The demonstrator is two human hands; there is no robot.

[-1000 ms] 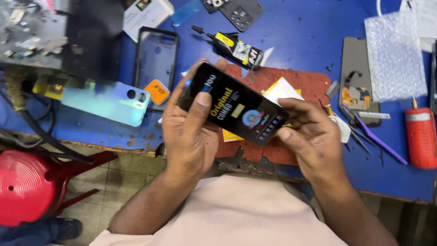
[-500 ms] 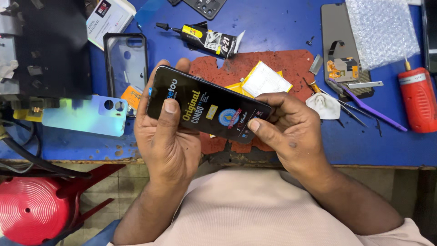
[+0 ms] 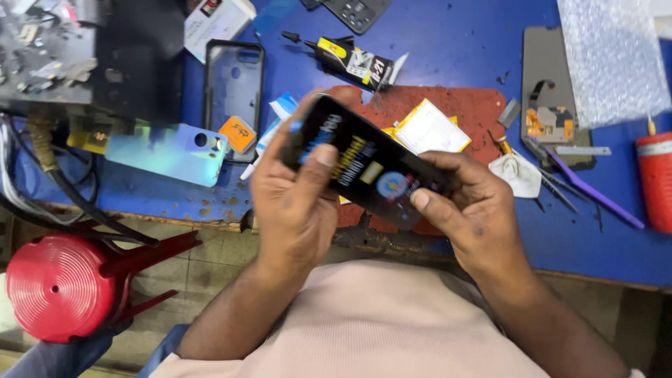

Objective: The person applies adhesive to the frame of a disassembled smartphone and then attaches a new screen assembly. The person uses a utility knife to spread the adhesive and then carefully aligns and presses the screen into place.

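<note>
Left hand (image 3: 297,203) wrapped round upper-left end of black phone screen panel (image 3: 367,164), thumb pressed flat on its face, fingers curled behind. Right hand (image 3: 470,210) pinching lower-right end, thumb on top near the edge, fingers underneath. Both closed on the panel, not spread. Panel held in air just above near edge of blue workbench (image 3: 455,42), in front of torso. Long axis from 10 o'clock to 4 o'clock, tilted toward camera. Left hand at the 10 o'clock end, right at the 4 o'clock end; neither clearly nearer. Panel glossy black, covered with film carrying yellow and blue print plus round sticker; slightly motion-blurred.

Behind panel at 12 o'clock: worn red work mat (image 3: 448,105) with flat white-yellow battery (image 3: 430,129). At 11 o'clock: black-yellow glue tube (image 3: 350,59). At 9 o'clock: iridescent blue back cover (image 3: 168,154), clear case (image 3: 234,87) beyond. At 2 o'clock: opened phone frame (image 3: 553,91), bubble wrap (image 3: 612,59), purple pry tool (image 3: 595,196), tweezers nearby. Far 3 o'clock: red canister (image 3: 654,182). At 8 o'clock, below bench: red plastic stool (image 3: 63,287).
</note>
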